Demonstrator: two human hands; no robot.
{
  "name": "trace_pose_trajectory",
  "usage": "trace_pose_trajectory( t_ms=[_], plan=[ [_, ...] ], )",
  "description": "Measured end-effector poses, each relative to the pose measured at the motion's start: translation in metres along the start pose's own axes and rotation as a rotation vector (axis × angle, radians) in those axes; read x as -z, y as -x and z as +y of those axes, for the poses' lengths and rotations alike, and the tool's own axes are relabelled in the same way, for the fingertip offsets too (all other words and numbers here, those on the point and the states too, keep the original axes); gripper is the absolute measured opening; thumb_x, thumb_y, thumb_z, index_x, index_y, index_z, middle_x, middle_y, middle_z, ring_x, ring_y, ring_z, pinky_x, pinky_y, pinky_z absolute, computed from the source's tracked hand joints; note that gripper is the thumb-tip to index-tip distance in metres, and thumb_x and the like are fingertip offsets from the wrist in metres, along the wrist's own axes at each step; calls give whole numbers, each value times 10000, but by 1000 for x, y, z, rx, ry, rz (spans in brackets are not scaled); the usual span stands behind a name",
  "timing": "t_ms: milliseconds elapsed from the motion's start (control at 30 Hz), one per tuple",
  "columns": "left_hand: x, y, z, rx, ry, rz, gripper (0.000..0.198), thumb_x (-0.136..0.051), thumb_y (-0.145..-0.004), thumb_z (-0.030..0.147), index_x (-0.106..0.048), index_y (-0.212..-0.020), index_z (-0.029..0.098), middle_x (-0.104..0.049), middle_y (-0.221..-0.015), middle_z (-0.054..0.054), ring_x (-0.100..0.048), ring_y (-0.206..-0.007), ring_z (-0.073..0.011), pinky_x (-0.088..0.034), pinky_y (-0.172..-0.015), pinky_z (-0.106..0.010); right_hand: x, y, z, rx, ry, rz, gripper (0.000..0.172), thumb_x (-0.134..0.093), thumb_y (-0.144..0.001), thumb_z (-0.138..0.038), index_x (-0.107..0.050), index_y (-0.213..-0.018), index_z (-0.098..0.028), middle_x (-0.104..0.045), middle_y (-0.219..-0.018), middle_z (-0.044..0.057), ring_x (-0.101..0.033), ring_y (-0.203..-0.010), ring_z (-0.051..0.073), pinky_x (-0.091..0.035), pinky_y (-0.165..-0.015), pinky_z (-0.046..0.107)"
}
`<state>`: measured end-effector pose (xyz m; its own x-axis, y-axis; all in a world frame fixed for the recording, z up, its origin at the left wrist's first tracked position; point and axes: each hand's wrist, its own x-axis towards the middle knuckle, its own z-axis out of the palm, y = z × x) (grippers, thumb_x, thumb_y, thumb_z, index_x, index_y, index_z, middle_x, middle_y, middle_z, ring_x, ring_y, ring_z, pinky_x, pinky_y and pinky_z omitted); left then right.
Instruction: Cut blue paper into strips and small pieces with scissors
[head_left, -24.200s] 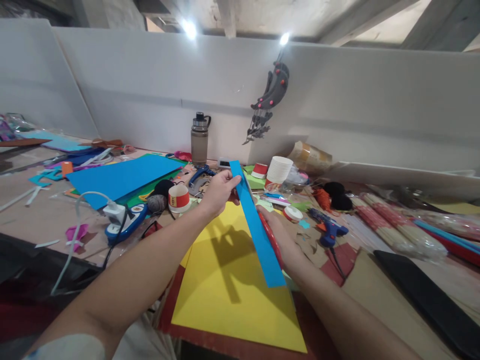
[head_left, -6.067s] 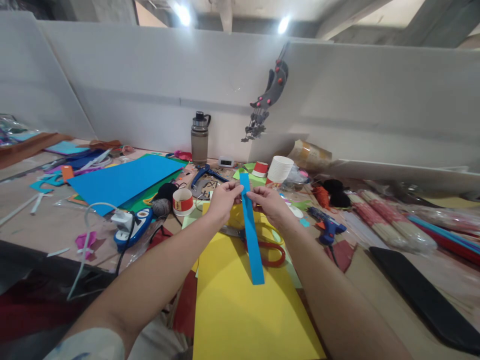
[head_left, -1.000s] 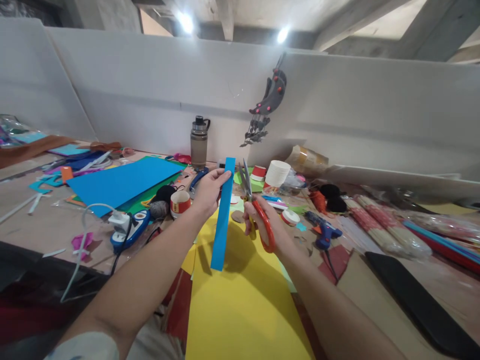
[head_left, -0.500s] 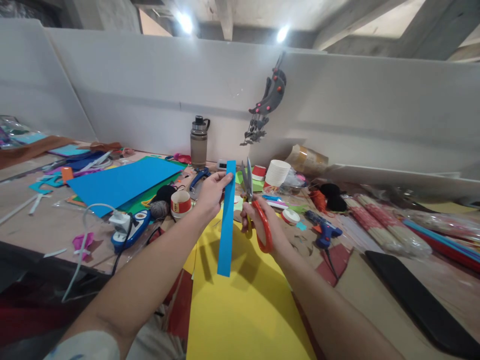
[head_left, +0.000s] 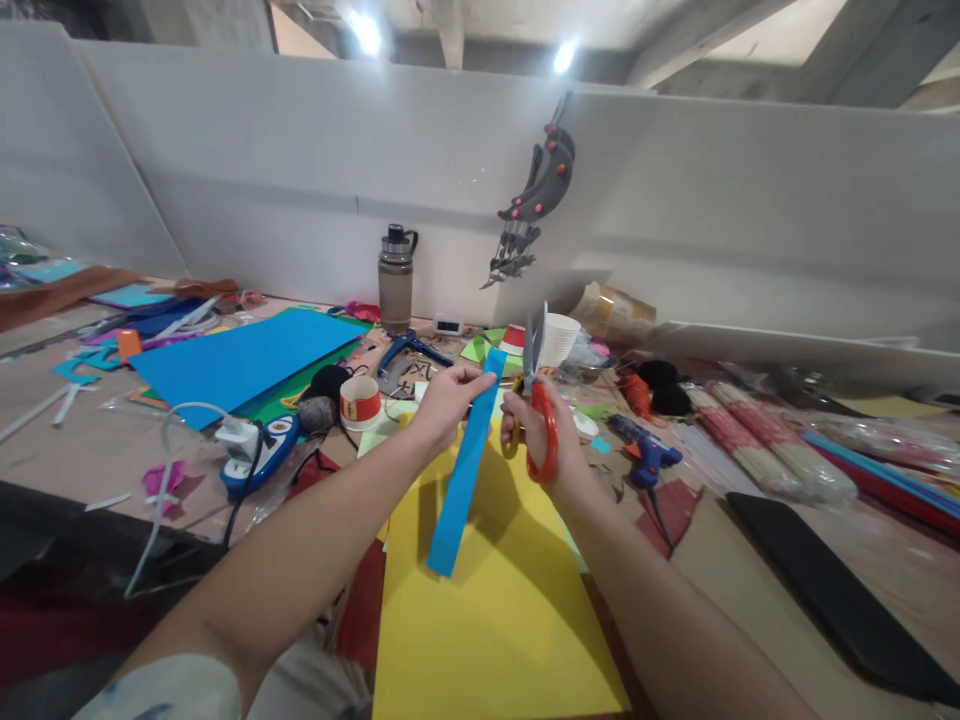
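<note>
My left hand [head_left: 448, 405] pinches a long blue paper strip [head_left: 463, 480] near its upper end. The strip slants down to the left, its lower end over a large yellow sheet [head_left: 495, 640]. To the right, my right hand [head_left: 544, 435] grips a pair of scissors [head_left: 543, 430] with red and yellow handles. Their blades point up and stand slightly apart, with no paper between them. Strip and scissors do not touch.
On the left lie a big blue sheet [head_left: 255, 355], a power strip [head_left: 259, 460] and a paper cup [head_left: 360, 402]. A bottle [head_left: 395, 280] stands at the back. Rightward are a glue gun [head_left: 646, 452], bundled sticks [head_left: 780, 445] and a black slab [head_left: 832, 590].
The blue strip has tilted, its top shifting right and its bottom left. Both hands have moved a little to the right, the scissors with them.
</note>
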<state>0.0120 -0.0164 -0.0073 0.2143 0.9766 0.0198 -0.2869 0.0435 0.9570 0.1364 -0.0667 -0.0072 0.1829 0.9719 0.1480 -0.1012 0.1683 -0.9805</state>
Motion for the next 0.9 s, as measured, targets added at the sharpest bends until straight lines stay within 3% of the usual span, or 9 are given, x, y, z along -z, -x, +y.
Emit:
trace_pose_trajectory(
  t_ms=[200,433,633,767,900],
  plan=[
    [15,-14,-14,267,-297,-31,175,-701,-723,219,-584,-626,131,-577,-488,0,-517,-409,-105,-406,-436,-219,31,-24,8,-71,232,9,418,-725,-664,-469,-499,-922,-229,-517,-632,-72,-466,-396,67,-405,-323,184],
    [27,-19,-23,282,-735,-174,215,-743,-668,313,-624,-602,145,-489,-378,28,-425,-316,-93,-299,-363,-206,34,-28,24,-114,424,-84,488,-719,-654,-441,-546,-1045,-207,-517,-612,-62,-503,-441,93,-416,-373,196],
    [23,-18,-19,254,-578,-214,219,-741,-670,350,-654,-697,151,-560,-487,27,-454,-373,-76,-318,-390,-199,33,-32,32,3,379,1,579,-693,-652,-455,-539,-1149,-201,-598,-716,-15,-567,-543,132,-427,-429,216],
    [14,-12,-13,216,-468,-284,277,-766,-646,391,-665,-717,144,-592,-548,23,-494,-429,-70,-343,-422,-189,28,-27,23,-21,276,23,553,-703,-608,-403,-525,-1093,-206,-543,-657,-58,-538,-506,114,-431,-423,212],
    [10,-6,-9,226,-409,-366,325,-786,-627,423,-686,-747,138,-626,-591,9,-515,-464,-72,-376,-451,-191,25,-24,15,-34,212,96,506,-666,-618,-341,-492,-1079,-225,-481,-566,-95,-488,-417,101,-354,-368,190]
  ],
)
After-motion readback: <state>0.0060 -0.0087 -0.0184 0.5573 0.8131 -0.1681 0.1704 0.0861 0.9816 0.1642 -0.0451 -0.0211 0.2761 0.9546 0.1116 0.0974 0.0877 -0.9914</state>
